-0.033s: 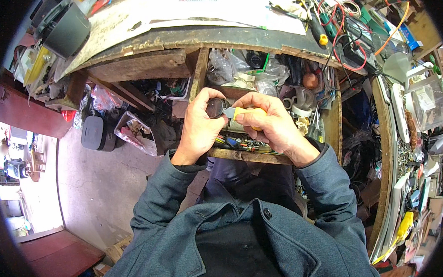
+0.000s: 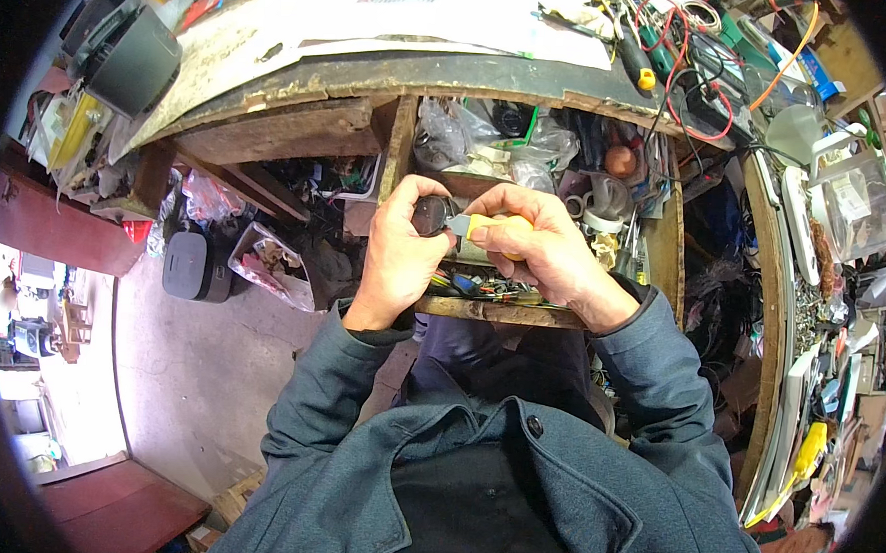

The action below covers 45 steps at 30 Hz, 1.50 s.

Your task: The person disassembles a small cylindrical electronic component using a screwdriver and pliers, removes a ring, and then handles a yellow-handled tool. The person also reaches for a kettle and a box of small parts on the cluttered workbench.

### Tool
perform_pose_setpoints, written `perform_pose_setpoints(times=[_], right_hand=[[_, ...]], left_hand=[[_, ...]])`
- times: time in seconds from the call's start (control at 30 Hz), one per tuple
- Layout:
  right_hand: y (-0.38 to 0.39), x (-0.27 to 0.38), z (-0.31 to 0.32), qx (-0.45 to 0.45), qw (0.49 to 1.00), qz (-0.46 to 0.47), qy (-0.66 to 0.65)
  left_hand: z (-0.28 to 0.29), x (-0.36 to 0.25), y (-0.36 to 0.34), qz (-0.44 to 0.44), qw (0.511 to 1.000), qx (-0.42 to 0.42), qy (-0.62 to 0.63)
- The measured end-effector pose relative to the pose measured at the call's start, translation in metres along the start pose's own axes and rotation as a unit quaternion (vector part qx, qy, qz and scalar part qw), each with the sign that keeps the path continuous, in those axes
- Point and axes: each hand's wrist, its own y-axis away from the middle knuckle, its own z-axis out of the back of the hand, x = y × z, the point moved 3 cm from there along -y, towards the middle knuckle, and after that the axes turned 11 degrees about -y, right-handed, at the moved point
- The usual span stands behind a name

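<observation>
Over the open drawer, my left hand is closed around a small dark round disc with a rim, possibly a watch case. The thumb and fingers pinch it by its edges. My right hand grips a small yellow-handled knife with a short, flat grey blade. Its blade tip meets the disc's right edge, close to my left fingertips. Both hands are nearly together, and the disc's underside is hidden.
Plastic bags, tape rolls and pens fill the drawer. A worktop with white paper lies beyond it, with test leads at the right. Cluttered shelving stands right. A black box sits on the floor at left.
</observation>
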Motion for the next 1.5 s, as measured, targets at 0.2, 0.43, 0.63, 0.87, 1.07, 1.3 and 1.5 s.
perform_pose_setpoints(times=[0.2, 0.43, 0.63, 0.87, 1.07, 1.3, 1.5], right_hand=[[-0.001, -0.003, 0.001, -0.005, 1.0, 0.003, 0.0], [-0.001, -0.005, 0.001, -0.006, 1.0, -0.007, -0.008], [0.001, -0.004, 0.001, -0.007, 1.0, -0.01, -0.009], [0.002, -0.004, -0.003, -0.024, 1.0, 0.001, -0.019], [0.001, -0.009, -0.001, -0.03, 0.997, -0.012, -0.071], [0.0, -0.011, 0.001, -0.034, 0.995, -0.008, -0.098], [0.002, -0.008, 0.0, -0.035, 0.996, -0.015, -0.081]], left_hand=[[0.0, -0.004, 0.001, -0.001, 0.999, -0.017, -0.045], [0.0, -0.005, 0.001, -0.002, 0.997, -0.02, -0.078], [0.002, -0.01, 0.001, 0.012, 0.995, -0.011, -0.099], [0.002, -0.005, -0.002, 0.035, 0.991, 0.009, -0.129], [-0.001, 0.008, -0.004, 0.052, 0.996, 0.055, -0.049], [-0.002, 0.008, -0.002, 0.085, 0.992, 0.09, 0.008], [-0.002, 0.003, -0.001, 0.085, 0.991, 0.1, 0.022]])
